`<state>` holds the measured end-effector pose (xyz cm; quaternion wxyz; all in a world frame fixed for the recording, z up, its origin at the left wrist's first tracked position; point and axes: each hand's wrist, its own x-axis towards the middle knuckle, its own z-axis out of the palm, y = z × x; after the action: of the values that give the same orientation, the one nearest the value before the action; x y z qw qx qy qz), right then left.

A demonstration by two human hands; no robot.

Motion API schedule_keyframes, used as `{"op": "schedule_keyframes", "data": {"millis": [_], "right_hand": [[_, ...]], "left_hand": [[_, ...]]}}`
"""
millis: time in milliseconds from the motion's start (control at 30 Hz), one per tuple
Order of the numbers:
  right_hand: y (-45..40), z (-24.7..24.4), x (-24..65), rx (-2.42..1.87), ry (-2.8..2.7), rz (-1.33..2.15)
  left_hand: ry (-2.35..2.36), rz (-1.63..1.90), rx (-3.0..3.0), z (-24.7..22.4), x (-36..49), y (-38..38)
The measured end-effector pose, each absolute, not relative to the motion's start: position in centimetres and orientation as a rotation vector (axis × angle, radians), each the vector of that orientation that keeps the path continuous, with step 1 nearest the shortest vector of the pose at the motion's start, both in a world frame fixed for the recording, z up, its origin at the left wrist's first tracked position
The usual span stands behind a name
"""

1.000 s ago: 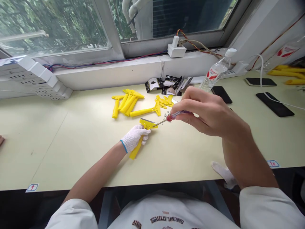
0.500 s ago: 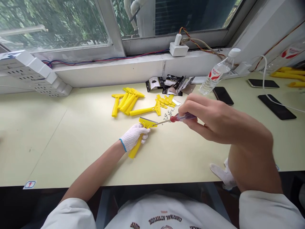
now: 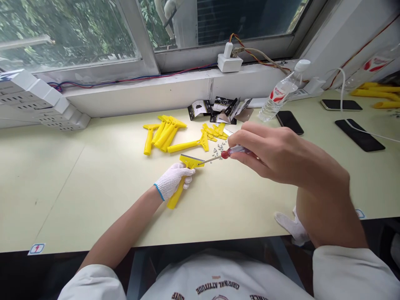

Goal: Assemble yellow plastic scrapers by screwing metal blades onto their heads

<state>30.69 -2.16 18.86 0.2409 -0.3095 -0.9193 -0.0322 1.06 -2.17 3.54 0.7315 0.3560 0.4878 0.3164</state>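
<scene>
Standing water bottle (image 3: 276, 100), right hand (image 3: 281, 156), red-handled screwdriver (image 3: 233, 152)

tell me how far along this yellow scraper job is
Early, it seems. Done: one yellow plastic scraper has a metal blade on its head, and the gloved left hand grips it. In hand: the bare right hand holds a red-handled screwdriver to that head. Left: the loose scrapers show no blades, and small screws lie scattered nearby.

Tiny metal bits (image 3: 222, 148): kind unclear.
</scene>
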Motion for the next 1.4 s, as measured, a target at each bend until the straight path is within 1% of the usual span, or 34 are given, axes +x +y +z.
{"op": "schedule_keyframes", "data": {"millis": [67,100,167,267,333,533,600,733,800,867,1033,1100,1200,1233,1300,1400], "right_hand": [[-2.2,18.5,30.5,-0.950,-2.465,-0.216],[-2.2,18.4,30.5,-0.986,-2.450,-0.224],[-2.3,18.4,30.5,-0.981,-2.461,-0.107],[-2.3,18.9,31.1,-0.812,-2.512,0.204],[-2.1,19.1,31.4,-0.735,-2.503,0.260],[-1.3,17.9,30.4,-0.917,-2.395,-0.110],[-1.3,17.7,30.0,-0.954,-2.384,-0.103],[-1.3,18.4,30.6,-0.835,-2.505,0.149],[-1.2,18.8,31.2,-0.778,-2.543,0.186],[-1.1,18.7,31.5,-0.786,-2.552,0.125],[-1.6,18.3,30.4,-0.994,-2.522,-0.145],[-2.2,18.5,29.9,-1.011,-2.556,-0.098],[-2.8,19.0,29.9,-0.881,-2.649,0.100],[-2.8,19.0,30.0,-0.849,-2.660,0.113],[-2.9,18.8,29.9,-0.872,-2.645,0.018],[-2.8,18.2,29.2,-1.007,-2.570,-0.212]], "left_hand": [[1.063,0.703,0.777,3.6,1.1,-2.2],[1.061,0.707,0.775,3.7,1.1,-2.2],[1.060,0.711,0.772,3.8,1.2,-2.1],[1.065,0.708,0.771,4.0,1.3,-2.2],[1.075,0.698,0.772,4.1,1.3,-2.2],[1.070,0.693,0.760,4.1,1.3,-2.3],[1.067,0.698,0.768,4.1,1.3,-2.3],[1.073,0.699,0.768,4.3,1.3,-2.3],[1.078,0.699,0.764,4.4,1.3,-2.4],[1.083,0.705,0.770,4.4,1.3,-2.4],[1.070,0.718,0.782,4.2,1.3,-2.3],[1.068,0.718,0.782,4.1,1.3,-2.2],[1.081,0.704,0.777,4.0,1.3,-2.3],[1.081,0.702,0.777,4.0,1.3,-2.3],[1.076,0.707,0.781,3.9,1.2,-2.3],[1.082,0.717,0.779,3.8,1.1,-2.2]]}}
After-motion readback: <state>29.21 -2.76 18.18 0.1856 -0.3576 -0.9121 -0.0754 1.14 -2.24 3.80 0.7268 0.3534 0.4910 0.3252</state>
